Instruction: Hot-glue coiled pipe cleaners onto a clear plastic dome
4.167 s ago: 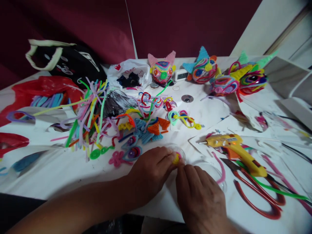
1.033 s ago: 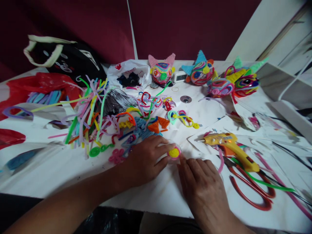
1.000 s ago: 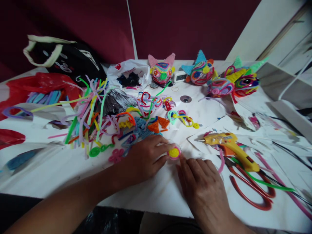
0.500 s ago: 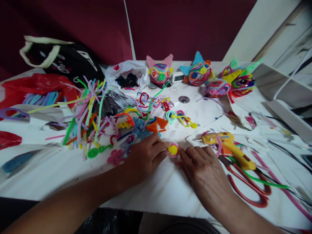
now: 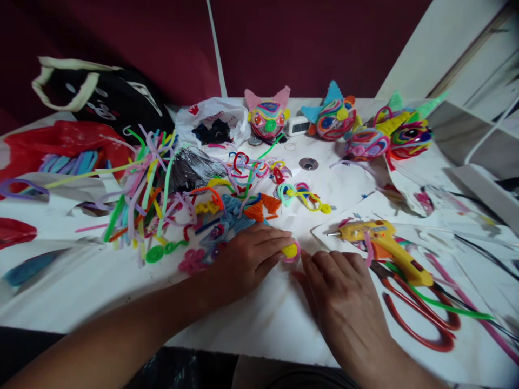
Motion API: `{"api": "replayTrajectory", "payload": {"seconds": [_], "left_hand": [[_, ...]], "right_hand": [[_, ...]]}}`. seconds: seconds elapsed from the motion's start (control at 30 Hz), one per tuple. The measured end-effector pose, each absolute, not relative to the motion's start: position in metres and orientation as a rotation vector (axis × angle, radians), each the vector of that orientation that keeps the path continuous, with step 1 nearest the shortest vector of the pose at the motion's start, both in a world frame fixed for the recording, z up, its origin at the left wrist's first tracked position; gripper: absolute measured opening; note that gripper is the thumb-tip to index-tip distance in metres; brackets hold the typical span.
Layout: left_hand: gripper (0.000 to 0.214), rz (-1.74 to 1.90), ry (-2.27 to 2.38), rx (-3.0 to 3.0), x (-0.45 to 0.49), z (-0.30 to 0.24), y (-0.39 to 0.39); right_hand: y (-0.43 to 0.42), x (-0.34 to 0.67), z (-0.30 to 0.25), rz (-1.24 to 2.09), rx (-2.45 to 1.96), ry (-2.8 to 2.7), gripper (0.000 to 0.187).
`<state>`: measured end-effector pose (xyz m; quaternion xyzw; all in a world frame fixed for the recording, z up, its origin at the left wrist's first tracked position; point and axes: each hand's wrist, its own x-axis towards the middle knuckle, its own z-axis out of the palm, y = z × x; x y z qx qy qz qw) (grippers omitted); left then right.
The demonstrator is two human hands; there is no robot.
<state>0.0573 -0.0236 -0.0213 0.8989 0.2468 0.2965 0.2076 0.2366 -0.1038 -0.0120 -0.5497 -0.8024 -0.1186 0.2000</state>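
A small round coil (image 5: 289,250) of fuzzy pipe cleaner, yellow in the middle with a pink rim, lies at the front centre of the table. My left hand (image 5: 253,251) is closed on its left side, the fingertips pressing on it. Just right of the coil is my right hand (image 5: 338,286), its fingers curled in and the thumb tucked below. Whatever may be between those fingers is hidden. Close to my left wrist lie a pink flower shape (image 5: 192,261) and a green coiled piece (image 5: 159,252).
A yellow glue gun (image 5: 389,246) and red-handled scissors (image 5: 419,313) lie on the right. A heap of loose pipe cleaners (image 5: 141,189) spreads on the left. Several decorated eared heads, one with pink ears (image 5: 267,116), stand at the back beside a small white digital clock (image 5: 299,126).
My left fingers have flattened forward over the coil's upper left edge. My right hand has shifted slightly down and right. The whole view has turned a little.
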Motion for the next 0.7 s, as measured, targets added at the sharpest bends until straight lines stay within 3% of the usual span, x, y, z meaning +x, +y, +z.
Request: {"api": "replayTrajectory", "payload": {"seconds": [0.2, 0.5, 0.7], "left_hand": [[0.029, 0.866, 0.743, 2.528, 0.058, -0.025, -0.029], [0.026, 0.89, 0.799, 2.516, 0.061, -0.021, -0.033], [0.022, 0.878, 0.763, 2.356, 0.055, -0.023, -0.017]], "right_hand": [[-0.108, 0.224, -0.017, -0.379, -1.585, -2.214, 0.025], [-0.102, 0.229, -0.01, -0.415, -1.623, -2.303, 0.007], [-0.086, 0.248, -0.004, -0.442, -1.487, -2.47, 0.007]]}}
